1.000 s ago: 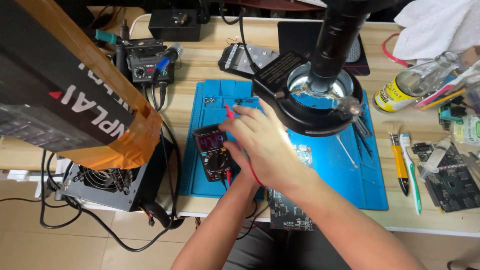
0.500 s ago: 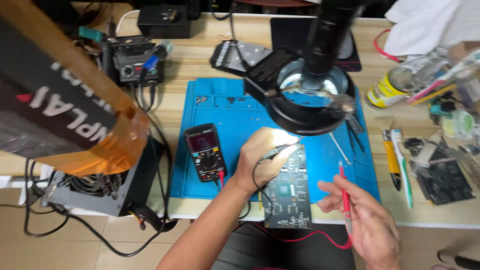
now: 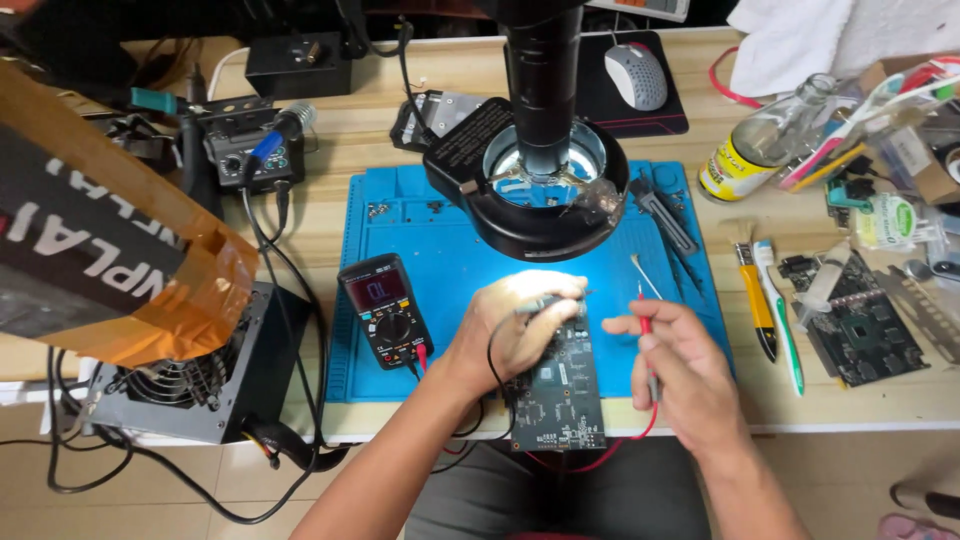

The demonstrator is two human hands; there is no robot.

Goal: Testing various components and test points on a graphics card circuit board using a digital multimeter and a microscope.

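The circuit board lies at the near edge of the blue mat, its near end hanging over the table edge toward the person's lap. The left hand is closed around a black probe whose tip comes down at the board's far end; the right hand pinches a red probe just right of the board, its tip near the board's right edge. The two hands are close but apart.

Good probing here probably calls for resting both wrists on the mat and watching the tips — a slip could bridge neighbouring pins. The meter sits just left, screen lit and turned toward the person, easy to glance at.

Room is tight on the far side — the ring-lit magnifier hangs near the hands. To the right, tweezers, a brush and a second board crowd the table; the leads loop off the near edge and could snag.
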